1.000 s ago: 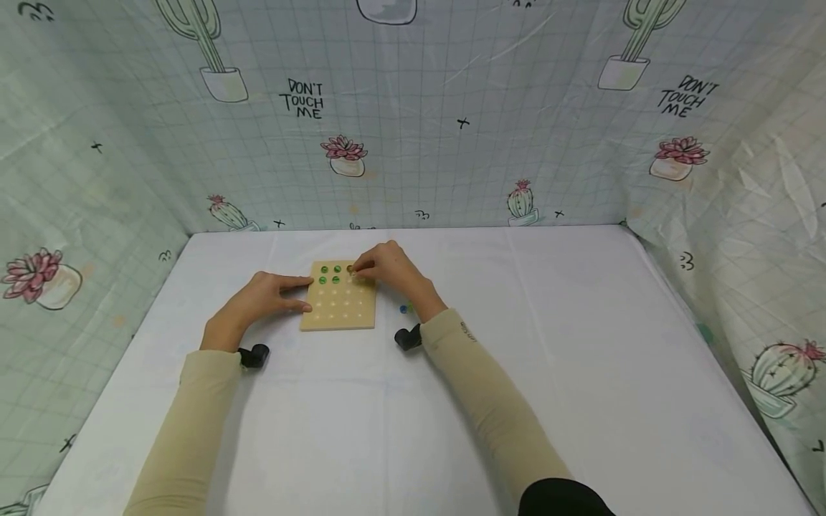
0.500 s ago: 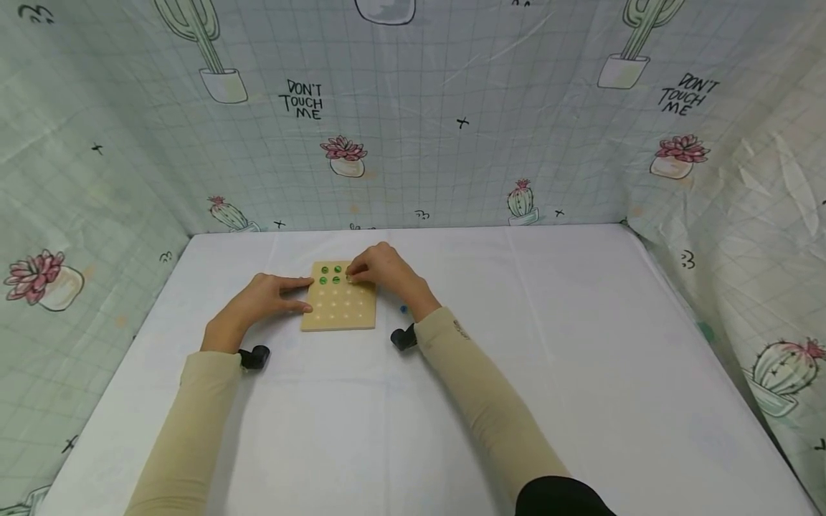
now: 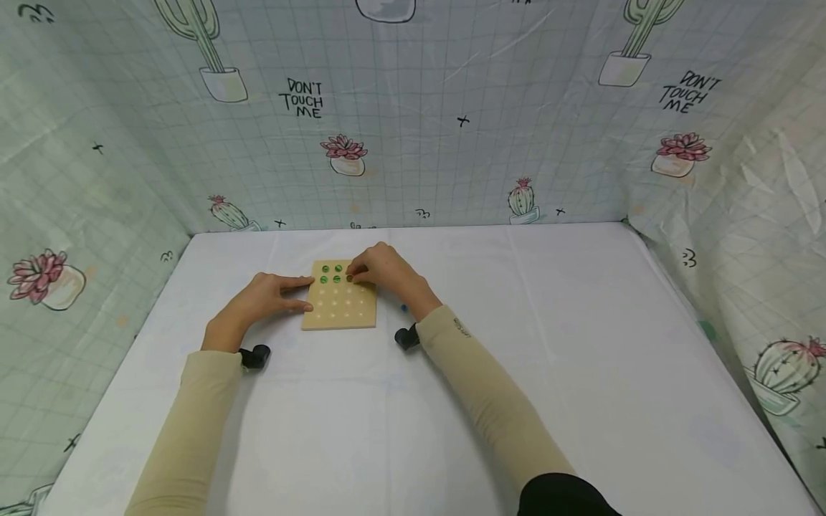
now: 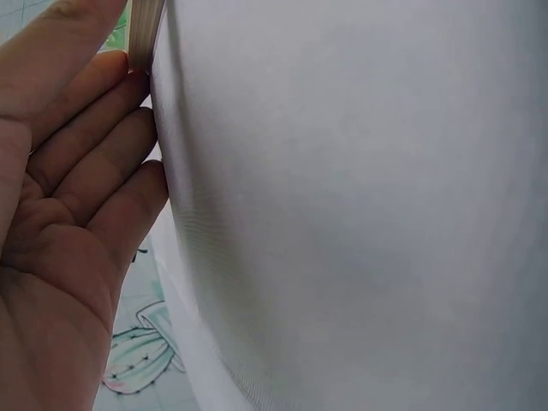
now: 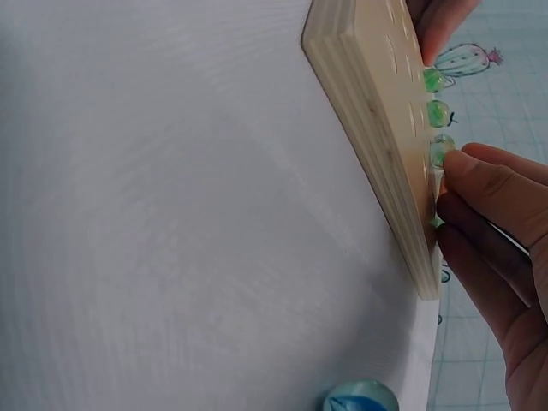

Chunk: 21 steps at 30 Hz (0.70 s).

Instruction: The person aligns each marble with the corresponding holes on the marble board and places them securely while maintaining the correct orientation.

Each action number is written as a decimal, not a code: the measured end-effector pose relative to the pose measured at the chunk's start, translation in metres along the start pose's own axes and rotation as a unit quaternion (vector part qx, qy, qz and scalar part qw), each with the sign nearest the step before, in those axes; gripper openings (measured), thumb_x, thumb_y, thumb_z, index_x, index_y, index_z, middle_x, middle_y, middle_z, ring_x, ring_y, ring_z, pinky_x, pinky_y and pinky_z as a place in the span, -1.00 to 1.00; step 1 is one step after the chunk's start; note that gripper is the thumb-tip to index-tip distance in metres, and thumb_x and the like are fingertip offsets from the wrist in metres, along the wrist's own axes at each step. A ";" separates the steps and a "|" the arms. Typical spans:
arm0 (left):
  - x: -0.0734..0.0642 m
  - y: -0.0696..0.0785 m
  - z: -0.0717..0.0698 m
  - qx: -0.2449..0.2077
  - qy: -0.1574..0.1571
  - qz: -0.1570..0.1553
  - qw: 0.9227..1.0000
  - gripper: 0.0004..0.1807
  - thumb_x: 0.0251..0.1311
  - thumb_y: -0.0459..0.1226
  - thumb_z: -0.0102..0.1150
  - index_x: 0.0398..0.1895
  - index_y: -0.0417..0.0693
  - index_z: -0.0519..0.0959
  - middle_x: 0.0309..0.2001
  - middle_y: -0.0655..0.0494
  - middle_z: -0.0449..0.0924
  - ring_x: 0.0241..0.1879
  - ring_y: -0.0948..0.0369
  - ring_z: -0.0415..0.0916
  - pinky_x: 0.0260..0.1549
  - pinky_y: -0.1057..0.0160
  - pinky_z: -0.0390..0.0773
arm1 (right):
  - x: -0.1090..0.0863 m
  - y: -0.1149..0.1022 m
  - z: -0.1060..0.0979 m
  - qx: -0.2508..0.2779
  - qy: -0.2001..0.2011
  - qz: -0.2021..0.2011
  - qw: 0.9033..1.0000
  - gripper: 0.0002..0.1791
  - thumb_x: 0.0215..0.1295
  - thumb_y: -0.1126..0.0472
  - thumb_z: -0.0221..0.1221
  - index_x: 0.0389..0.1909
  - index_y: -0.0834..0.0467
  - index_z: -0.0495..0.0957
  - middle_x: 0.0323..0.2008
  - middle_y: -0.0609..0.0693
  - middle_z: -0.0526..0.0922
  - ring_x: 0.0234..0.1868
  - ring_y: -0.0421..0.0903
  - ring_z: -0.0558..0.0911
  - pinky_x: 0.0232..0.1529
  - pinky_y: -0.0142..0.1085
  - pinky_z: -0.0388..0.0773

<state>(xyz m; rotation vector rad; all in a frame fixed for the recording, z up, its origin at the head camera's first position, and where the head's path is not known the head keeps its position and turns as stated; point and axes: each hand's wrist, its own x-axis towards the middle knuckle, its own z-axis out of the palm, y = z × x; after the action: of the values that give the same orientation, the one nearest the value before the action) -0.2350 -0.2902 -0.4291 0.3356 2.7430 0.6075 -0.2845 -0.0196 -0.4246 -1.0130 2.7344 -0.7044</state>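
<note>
A square wooden board (image 3: 338,308) with rows of shallow holes lies on the white table. Green glass marbles (image 3: 325,269) sit in its far-left holes. My left hand (image 3: 258,301) rests against the board's left edge, thumb and fingers spread apart, its fingers fairly straight in the left wrist view. Over the board's far right part, my right hand (image 3: 387,272) pinches a green marble (image 5: 442,151) between thumb and fingers at the second row. That marble touches or nearly touches the board; its hole is hidden. My right fingers also cover the holes at the far right corner.
A blue marble (image 3: 404,308) lies on the table right of the board, close to my right wrist; the right wrist view shows it as a clear marble with blue inside (image 5: 361,398). Printed cloth (image 3: 413,158) hangs behind the table (image 3: 581,344) and at its sides.
From the far row, my right hand has shifted slightly left and nearer, to the second row. It has stayed there over the last half second. My left hand holds its place.
</note>
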 end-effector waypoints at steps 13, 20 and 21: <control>0.001 0.004 -0.003 -0.001 -0.008 -0.003 1.000 -0.08 0.04 0.22 0.43 0.45 0.05 0.44 0.39 -0.25 0.36 0.43 -0.26 0.23 0.38 -0.34 0.19 | -0.025 0.010 -0.025 0.009 -0.019 -0.056 0.998 -0.75 0.30 0.23 0.38 -0.02 0.10 0.78 -0.06 -0.08 0.79 -0.11 -0.26 0.72 -0.05 -0.51 0.60; 0.001 0.004 -0.004 0.001 -0.013 -0.009 1.000 -0.11 0.08 0.17 0.45 0.45 0.03 0.43 0.40 -0.25 0.35 0.43 -0.26 0.21 0.38 -0.33 0.20 | -0.048 0.023 -0.035 0.018 -0.039 -0.062 0.997 -0.74 0.28 0.30 0.39 -0.02 0.11 0.78 -0.05 -0.08 0.79 -0.07 -0.25 0.73 -0.04 -0.52 0.61; 0.001 0.004 -0.004 0.000 -0.013 -0.009 1.000 -0.11 0.08 0.17 0.45 0.45 0.02 0.43 0.40 -0.25 0.35 0.43 -0.27 0.22 0.38 -0.33 0.20 | -0.051 0.025 -0.036 0.021 -0.041 -0.061 0.997 -0.74 0.28 0.31 0.39 -0.02 0.11 0.78 -0.05 -0.08 0.79 -0.07 -0.25 0.73 -0.04 -0.52 0.61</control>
<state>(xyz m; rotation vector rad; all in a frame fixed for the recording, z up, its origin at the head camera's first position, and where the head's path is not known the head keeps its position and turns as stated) -0.2366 -0.2876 -0.4241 0.3174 2.7194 0.5942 -0.2703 0.0438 -0.4065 -1.1792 2.5951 -0.7172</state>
